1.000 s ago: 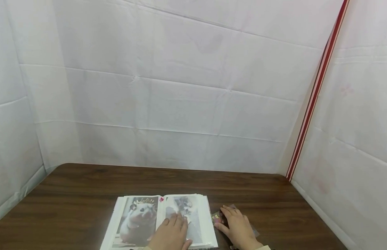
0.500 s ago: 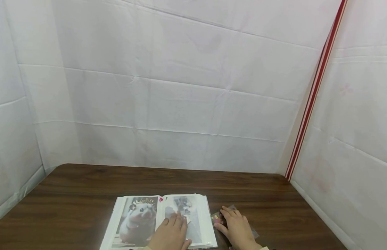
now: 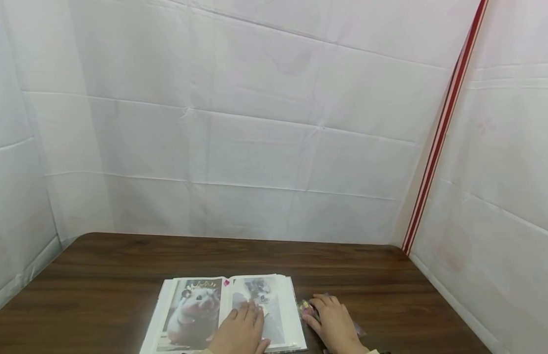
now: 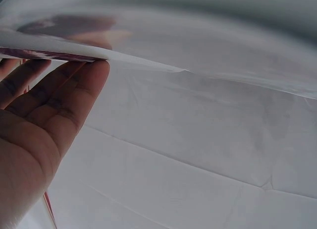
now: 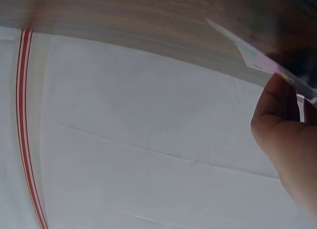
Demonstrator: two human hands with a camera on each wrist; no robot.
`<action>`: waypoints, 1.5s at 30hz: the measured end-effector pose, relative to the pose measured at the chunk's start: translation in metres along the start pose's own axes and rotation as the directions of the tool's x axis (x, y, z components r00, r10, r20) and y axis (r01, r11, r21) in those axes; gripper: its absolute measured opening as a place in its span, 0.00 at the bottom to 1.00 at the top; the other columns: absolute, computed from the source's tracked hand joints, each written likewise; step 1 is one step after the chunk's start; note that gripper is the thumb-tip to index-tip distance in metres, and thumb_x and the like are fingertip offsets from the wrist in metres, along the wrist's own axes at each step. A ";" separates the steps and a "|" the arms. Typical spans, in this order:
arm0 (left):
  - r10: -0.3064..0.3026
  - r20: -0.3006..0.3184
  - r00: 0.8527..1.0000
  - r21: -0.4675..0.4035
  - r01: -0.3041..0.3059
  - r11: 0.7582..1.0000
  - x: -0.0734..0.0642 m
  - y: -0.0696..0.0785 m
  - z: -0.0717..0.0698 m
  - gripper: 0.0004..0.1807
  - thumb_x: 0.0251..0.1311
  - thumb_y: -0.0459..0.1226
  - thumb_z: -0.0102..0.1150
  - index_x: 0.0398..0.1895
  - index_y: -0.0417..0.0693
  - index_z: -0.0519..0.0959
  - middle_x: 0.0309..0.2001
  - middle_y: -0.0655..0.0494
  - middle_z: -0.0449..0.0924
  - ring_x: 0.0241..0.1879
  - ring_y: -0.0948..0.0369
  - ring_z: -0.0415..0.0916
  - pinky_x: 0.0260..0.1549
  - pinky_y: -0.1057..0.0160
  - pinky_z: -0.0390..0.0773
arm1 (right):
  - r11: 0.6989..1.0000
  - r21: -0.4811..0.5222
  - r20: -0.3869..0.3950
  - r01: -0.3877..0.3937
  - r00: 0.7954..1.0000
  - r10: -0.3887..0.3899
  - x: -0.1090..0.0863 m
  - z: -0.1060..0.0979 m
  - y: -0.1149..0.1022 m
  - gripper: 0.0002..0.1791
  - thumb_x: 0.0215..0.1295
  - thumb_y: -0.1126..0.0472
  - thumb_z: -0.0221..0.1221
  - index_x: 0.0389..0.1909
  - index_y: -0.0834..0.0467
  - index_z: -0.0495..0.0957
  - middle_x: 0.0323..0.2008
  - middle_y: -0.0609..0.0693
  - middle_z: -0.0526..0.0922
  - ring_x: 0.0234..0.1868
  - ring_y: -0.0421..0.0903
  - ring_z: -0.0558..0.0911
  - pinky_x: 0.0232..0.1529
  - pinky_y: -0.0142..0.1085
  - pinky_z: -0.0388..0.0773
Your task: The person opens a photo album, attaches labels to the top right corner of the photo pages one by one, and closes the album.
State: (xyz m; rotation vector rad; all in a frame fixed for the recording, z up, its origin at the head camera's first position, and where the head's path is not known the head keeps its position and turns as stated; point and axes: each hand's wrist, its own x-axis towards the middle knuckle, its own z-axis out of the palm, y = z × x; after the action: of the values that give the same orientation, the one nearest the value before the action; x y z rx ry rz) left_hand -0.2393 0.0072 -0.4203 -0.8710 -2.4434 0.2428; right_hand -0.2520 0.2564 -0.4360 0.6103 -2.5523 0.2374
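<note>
An open photo album [image 3: 294, 324] lies on the table, with a white animal wearing a gold crown pictured on its left page. On the right page, over a greyish animal picture, my left hand [image 3: 240, 327] rests with its fingers extended. In the left wrist view those fingertips [image 4: 99, 68] touch the page. Just right of the album, my right hand [image 3: 335, 322] pinches a thin clear plastic packet [image 3: 306, 309] with pink and yellow print. The right wrist view shows the packet [image 5: 265, 61] tilted at my fingertips, and the palm hides part of it.
The dark wood table [image 3: 101, 275] runs back to a white cloth wall [image 3: 256, 147]. A red-striped band [image 3: 442, 132] comes down to its far right corner. A small pink mark [image 3: 226, 282] sits at the top of the album's spine.
My right fingers have drawn in slightly on the packet, and less of its clear edge shows beyond them. The left hand and album stay in place; the head view has shifted slightly.
</note>
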 end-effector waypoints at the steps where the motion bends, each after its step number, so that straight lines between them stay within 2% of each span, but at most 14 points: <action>1: -0.003 0.001 1.000 0.001 0.003 1.000 0.000 0.000 0.000 0.31 0.54 0.60 0.46 0.46 0.44 0.76 0.47 0.47 0.78 0.47 0.54 0.75 0.39 0.60 0.75 | 1.000 -0.008 -0.005 -0.011 1.000 0.011 0.002 0.000 0.000 0.22 0.59 0.46 0.53 0.43 0.60 0.76 0.45 0.53 0.79 0.47 0.46 0.75 0.46 0.38 0.74; 3: -0.006 0.010 1.000 -0.001 0.006 1.000 0.001 0.001 0.001 0.31 0.54 0.60 0.45 0.46 0.44 0.76 0.47 0.47 0.78 0.48 0.54 0.74 0.39 0.60 0.75 | 0.987 -0.075 0.039 -0.144 0.988 0.147 0.009 -0.001 -0.004 0.20 0.56 0.42 0.54 0.38 0.54 0.78 0.41 0.47 0.80 0.43 0.45 0.77 0.43 0.41 0.75; 4: -0.007 0.012 1.000 -0.003 0.007 1.000 0.001 0.001 0.001 0.31 0.54 0.60 0.45 0.46 0.44 0.76 0.47 0.47 0.78 0.48 0.54 0.74 0.39 0.60 0.75 | 0.984 -0.064 0.055 -0.167 0.984 0.170 0.010 -0.002 -0.004 0.18 0.55 0.43 0.55 0.37 0.53 0.78 0.40 0.46 0.80 0.42 0.45 0.77 0.43 0.42 0.75; 11: 0.002 0.039 0.999 -0.022 -0.001 1.000 0.002 -0.004 -0.002 0.31 0.55 0.61 0.44 0.45 0.46 0.76 0.46 0.49 0.78 0.47 0.55 0.74 0.40 0.59 0.75 | 0.976 0.022 0.094 -0.217 0.972 0.214 0.013 -0.007 -0.002 0.13 0.54 0.48 0.59 0.36 0.52 0.78 0.38 0.42 0.80 0.40 0.41 0.77 0.42 0.40 0.74; 13: 0.007 -0.004 1.000 -0.023 -0.007 1.000 0.004 -0.006 -0.004 0.28 0.54 0.61 0.45 0.41 0.48 0.76 0.42 0.52 0.78 0.44 0.57 0.75 0.39 0.60 0.75 | 0.975 0.047 0.104 -0.219 0.971 0.213 0.013 -0.009 -0.001 0.13 0.54 0.48 0.59 0.37 0.51 0.77 0.38 0.42 0.80 0.39 0.40 0.77 0.41 0.39 0.74; 16: 0.009 -0.120 0.993 -0.065 -0.017 0.998 0.010 -0.007 -0.009 0.22 0.52 0.59 0.50 0.32 0.50 0.76 0.34 0.57 0.77 0.38 0.59 0.74 0.34 0.62 0.75 | 0.972 0.077 0.114 -0.223 0.970 0.214 0.014 -0.011 0.000 0.13 0.55 0.48 0.59 0.38 0.50 0.77 0.39 0.42 0.79 0.40 0.40 0.77 0.41 0.39 0.76; 19: -0.004 -0.219 0.976 -0.113 -0.021 0.993 0.019 -0.002 -0.015 0.17 0.50 0.56 0.55 0.27 0.52 0.75 0.30 0.60 0.75 0.34 0.62 0.73 0.31 0.63 0.73 | 0.973 0.093 0.103 -0.209 0.974 0.200 0.013 -0.010 0.000 0.12 0.55 0.47 0.58 0.37 0.49 0.77 0.39 0.40 0.79 0.40 0.38 0.76 0.41 0.38 0.76; 21: -0.019 -0.242 0.970 -0.143 -0.016 0.990 0.027 0.003 -0.019 0.15 0.48 0.54 0.58 0.27 0.53 0.76 0.29 0.61 0.76 0.33 0.62 0.74 0.32 0.63 0.74 | 0.976 0.110 0.083 -0.189 0.980 0.181 0.013 -0.009 -0.001 0.10 0.56 0.47 0.58 0.35 0.47 0.77 0.38 0.38 0.78 0.39 0.36 0.75 0.40 0.35 0.76; 25: -0.074 -0.203 0.976 -0.178 0.038 0.983 0.038 0.013 -0.026 0.13 0.46 0.51 0.60 0.27 0.54 0.77 0.26 0.63 0.76 0.29 0.64 0.74 0.32 0.65 0.75 | 0.983 0.160 0.004 -0.092 0.996 0.093 0.012 -0.005 -0.004 0.05 0.54 0.50 0.60 0.31 0.45 0.76 0.33 0.34 0.76 0.35 0.31 0.71 0.36 0.29 0.74; 28: -0.138 -0.131 0.982 -0.209 0.109 0.972 0.046 0.019 -0.031 0.12 0.47 0.51 0.60 0.28 0.55 0.77 0.25 0.63 0.76 0.27 0.64 0.73 0.27 0.66 0.74 | 0.984 0.176 -0.046 -0.023 0.998 0.032 0.013 -0.004 -0.006 0.05 0.52 0.53 0.62 0.29 0.45 0.76 0.32 0.33 0.75 0.34 0.30 0.70 0.34 0.27 0.73; 32: -0.181 -0.038 0.983 -0.220 0.168 0.961 0.055 0.023 -0.033 0.14 0.46 0.51 0.61 0.32 0.56 0.76 0.27 0.62 0.78 0.27 0.63 0.75 0.23 0.65 0.74 | 0.980 0.200 -0.039 0.008 0.999 0.000 0.014 -0.005 -0.007 0.06 0.52 0.54 0.62 0.30 0.44 0.76 0.32 0.32 0.75 0.34 0.29 0.70 0.35 0.26 0.73; 35: -0.174 -0.027 0.984 -0.224 0.163 0.961 0.059 0.025 -0.031 0.14 0.45 0.51 0.62 0.31 0.57 0.75 0.26 0.62 0.79 0.26 0.63 0.76 0.22 0.64 0.73 | 0.974 0.223 -0.051 0.051 0.998 -0.040 0.014 -0.007 -0.007 0.07 0.52 0.55 0.63 0.32 0.43 0.77 0.34 0.32 0.75 0.36 0.29 0.71 0.37 0.26 0.74; 39: -0.158 -0.086 0.984 -0.250 0.132 0.959 0.061 0.027 -0.028 0.12 0.42 0.50 0.64 0.27 0.58 0.74 0.22 0.63 0.78 0.23 0.63 0.75 0.21 0.65 0.70 | 0.968 0.221 -0.095 0.121 0.990 -0.103 0.012 -0.010 -0.007 0.09 0.51 0.56 0.63 0.35 0.43 0.77 0.36 0.32 0.76 0.38 0.30 0.73 0.39 0.26 0.75; 45: -0.136 -0.116 0.984 -0.263 0.102 0.959 0.062 0.029 -0.029 0.11 0.40 0.48 0.65 0.23 0.57 0.75 0.20 0.64 0.78 0.21 0.65 0.74 0.22 0.67 0.69 | 0.966 0.227 -0.074 0.126 0.991 -0.112 0.011 -0.013 -0.007 0.10 0.52 0.55 0.62 0.37 0.43 0.77 0.37 0.35 0.77 0.39 0.31 0.73 0.39 0.26 0.76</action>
State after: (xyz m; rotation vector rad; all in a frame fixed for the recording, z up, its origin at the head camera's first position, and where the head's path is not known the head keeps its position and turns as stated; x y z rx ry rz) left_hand -0.2487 0.0692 -0.3794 -0.8125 -2.4231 -0.1747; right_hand -0.2517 0.2499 -0.4189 0.8280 -2.4379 0.5088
